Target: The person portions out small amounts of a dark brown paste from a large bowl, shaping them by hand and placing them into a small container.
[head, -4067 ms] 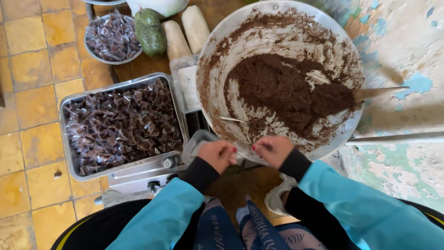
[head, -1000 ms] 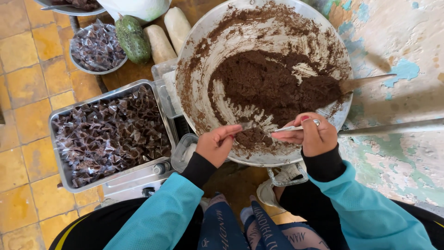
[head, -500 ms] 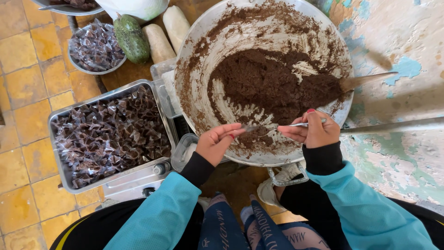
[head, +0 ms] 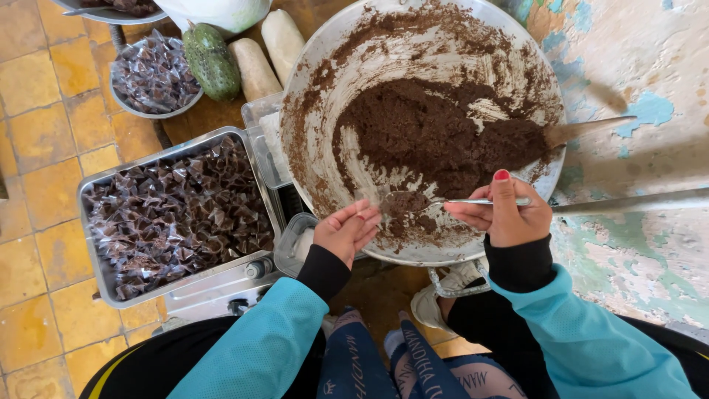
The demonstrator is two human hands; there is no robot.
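A spoon (head: 443, 202) loaded with brown paste sits at the near rim of the big metal pan (head: 310, 96), pinched in the right hand (head: 506, 214). The left hand (head: 346, 230) is cupped open just left of it. Tilted, the sticky lump may drop short of the palm, onto the small clear container (head: 294, 240) below.

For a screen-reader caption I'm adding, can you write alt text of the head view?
Seen from above, a person's right hand holds a metal spoon loaded with brown paste over a large metal pan of the same paste, while the left hand cups open beside the spoon's bowl. To the left, a steel tray is filled with small wrapped sweets.
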